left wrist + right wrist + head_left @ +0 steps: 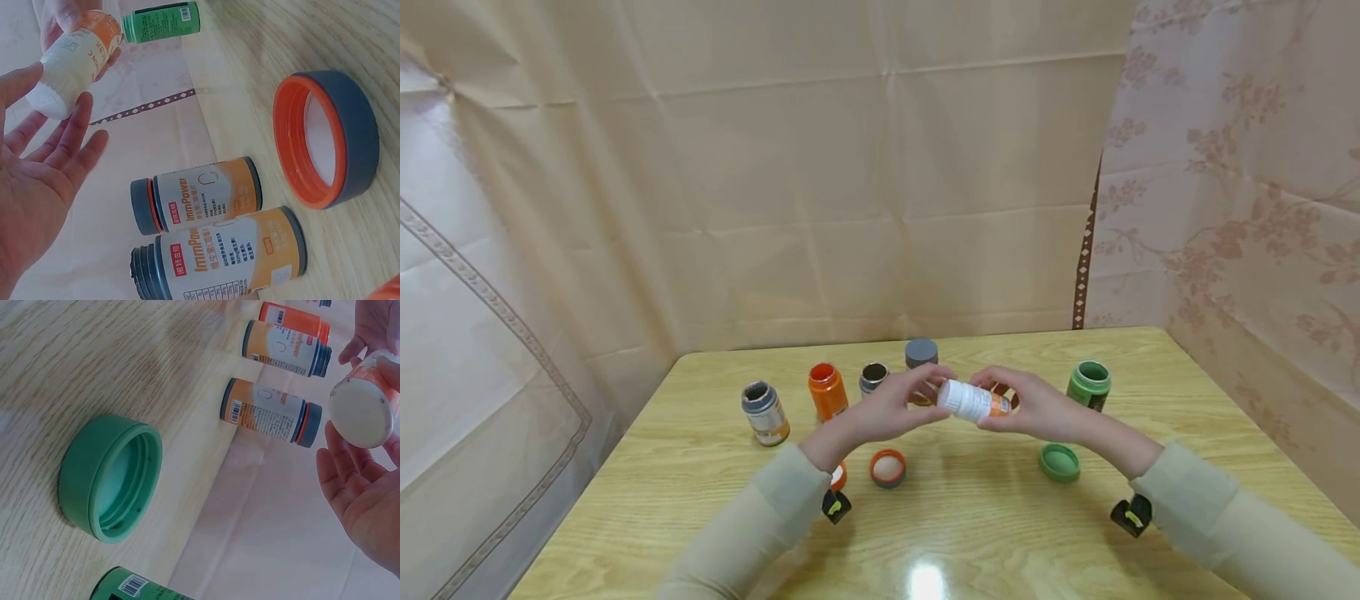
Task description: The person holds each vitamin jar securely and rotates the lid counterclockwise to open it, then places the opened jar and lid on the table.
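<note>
Level in front of me, a white bottle point(977, 403) with an orange label band lies tipped on its side between both hands, above the table. My right hand point(1033, 406) grips it round the base end, thumb below and fingers above. At the white-capped end, my left hand point(891, 406) has its thumb and fingertips about the cap point(53, 103). The right wrist view shows the bottle's pale round base point(361, 414). Behind the left hand stands a capped grey-lidded bottle point(921, 353), partly hidden.
Open bottles stand on the wooden table point(985, 533): a grey-necked one point(766, 414), an orange one point(828, 393), another grey-necked one point(874, 377) and a green one point(1088, 383). Loose lids lie nearer: a grey-orange lid point(887, 469), an orange lid point(839, 477) and a green lid point(1060, 462).
</note>
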Motion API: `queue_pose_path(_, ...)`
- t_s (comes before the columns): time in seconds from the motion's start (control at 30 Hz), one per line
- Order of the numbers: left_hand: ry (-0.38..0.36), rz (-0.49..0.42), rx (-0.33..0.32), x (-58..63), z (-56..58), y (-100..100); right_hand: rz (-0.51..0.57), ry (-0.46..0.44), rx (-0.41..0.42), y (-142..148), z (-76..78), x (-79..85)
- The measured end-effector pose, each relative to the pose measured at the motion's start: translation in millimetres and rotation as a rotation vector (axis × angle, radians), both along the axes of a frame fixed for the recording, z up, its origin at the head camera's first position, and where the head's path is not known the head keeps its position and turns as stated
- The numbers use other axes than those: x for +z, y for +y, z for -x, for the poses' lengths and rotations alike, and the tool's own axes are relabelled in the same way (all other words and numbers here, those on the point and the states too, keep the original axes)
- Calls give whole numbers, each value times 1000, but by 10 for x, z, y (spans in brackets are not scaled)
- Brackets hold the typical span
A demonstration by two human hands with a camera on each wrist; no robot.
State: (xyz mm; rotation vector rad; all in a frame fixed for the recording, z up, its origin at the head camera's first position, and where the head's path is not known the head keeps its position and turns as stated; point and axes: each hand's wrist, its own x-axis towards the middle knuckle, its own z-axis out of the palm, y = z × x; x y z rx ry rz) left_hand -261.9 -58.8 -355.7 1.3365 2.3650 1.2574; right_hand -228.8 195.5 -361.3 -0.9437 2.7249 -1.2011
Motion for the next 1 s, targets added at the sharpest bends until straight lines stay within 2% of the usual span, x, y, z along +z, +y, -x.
queue_pose_path(0.27,4,-22,39,-26,-18,47,-19,35,6,9,-14,-1)
queue_pose_path(0.53,-25,-35,101,-49,-24,75,-25,71,-20,1,-17,-2)
queue_pose_path(0.8,-22,3,84,-17,-28,38,-24,78,-13,-4,-53,1)
queue_pose_path(1.0,60,-14,33,12,-25,12,-38,83,-30,26,-56,-12)
